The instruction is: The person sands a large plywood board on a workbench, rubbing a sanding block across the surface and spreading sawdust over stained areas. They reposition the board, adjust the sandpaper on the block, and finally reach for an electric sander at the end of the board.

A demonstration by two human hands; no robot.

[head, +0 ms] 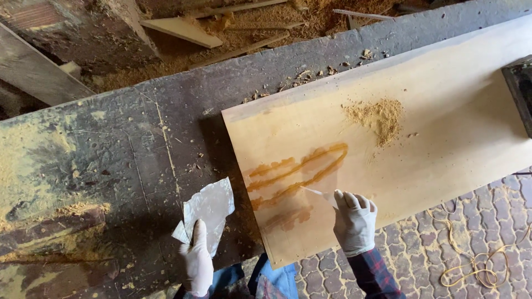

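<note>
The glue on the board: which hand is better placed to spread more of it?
Probably the right hand: it holds a thin scraper against the glue on the board. The left hand holds paper off to the side.

The board (443,99) runs off the right edge, its far end unseen. A dark block (521,94) on the board is cut by that same edge; its kind is unclear. Below the board, both forearms leave the bottom edge.

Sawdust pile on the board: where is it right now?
In the head view, the sawdust pile sits on the upper right of the pale board, beyond the amber glue streaks and the right hand.
</note>
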